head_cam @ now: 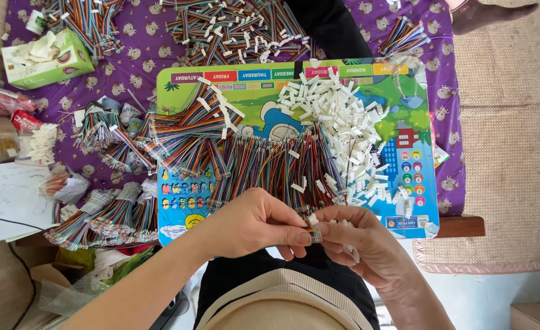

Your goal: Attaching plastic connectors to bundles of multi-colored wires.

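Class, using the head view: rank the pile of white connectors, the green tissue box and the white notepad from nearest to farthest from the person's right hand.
From the right hand:
1. Pile of white connectors, just above it on the board.
2. White notepad, far left edge.
3. Green tissue box, upper left corner.

On the board (251, 85), connectors (343, 122) lie right of the wires (270, 168), a tissue box (47, 58) sits well left, and probably more wires (233, 27) lie behind.

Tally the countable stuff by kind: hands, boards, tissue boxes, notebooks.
Hands: 2, left hand and right hand, pinching one small connector
Colourful board: 1
Green tissue box: 1
Open notebook: 1
Total: 5
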